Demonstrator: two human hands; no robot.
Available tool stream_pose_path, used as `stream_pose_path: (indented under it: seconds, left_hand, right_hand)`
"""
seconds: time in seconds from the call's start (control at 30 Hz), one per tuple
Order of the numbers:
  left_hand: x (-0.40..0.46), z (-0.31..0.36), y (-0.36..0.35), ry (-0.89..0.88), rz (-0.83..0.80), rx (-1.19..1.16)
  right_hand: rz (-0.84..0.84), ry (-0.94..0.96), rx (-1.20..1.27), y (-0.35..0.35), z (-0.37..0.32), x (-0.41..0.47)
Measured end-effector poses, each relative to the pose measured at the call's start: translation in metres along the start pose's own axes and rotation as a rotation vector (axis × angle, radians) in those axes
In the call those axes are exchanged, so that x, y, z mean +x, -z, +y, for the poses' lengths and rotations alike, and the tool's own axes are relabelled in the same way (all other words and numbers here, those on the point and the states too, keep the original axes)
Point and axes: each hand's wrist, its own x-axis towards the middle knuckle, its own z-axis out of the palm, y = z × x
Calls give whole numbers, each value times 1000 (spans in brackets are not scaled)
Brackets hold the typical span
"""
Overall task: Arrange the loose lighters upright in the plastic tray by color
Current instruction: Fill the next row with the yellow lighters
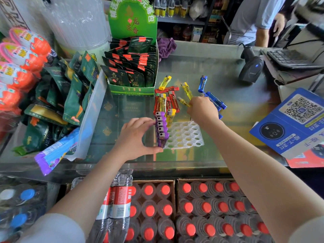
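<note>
A clear plastic tray with round holes lies on the glass counter. A row of purple lighters stands upright along its left edge, with one yellow lighter upright behind them. My left hand rests against the tray's left side, fingers touching the purple row. My right hand reaches beyond the tray and pinches two yellow lighters. Loose red lighters, another yellow lighter and blue lighters lie flat behind the tray.
A green display box of tea packets stands at the back left. Snack bags pile at the left. A barcode scanner and a blue QR card lie to the right. Bottled water crates sit below the counter. A person stands behind.
</note>
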Motion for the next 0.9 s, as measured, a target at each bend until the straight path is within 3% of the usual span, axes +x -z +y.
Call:
stream_pose_path:
  seconds: [0.2, 0.3, 0.6, 0.9]
  left_hand:
    - [-1, 3, 2, -2, 18, -19]
    - [-1, 3, 2, -7, 22, -21]
    - [-2, 3, 0, 4, 43, -21]
    - [-2, 2, 0, 1, 57, -38]
  right_hand:
    - [38, 3, 759, 13, 0, -29]
    - [-62, 40, 944, 16, 0, -51]
    - [0, 11, 918, -16, -22, -84]
    - [175, 253, 472, -19, -29, -80]
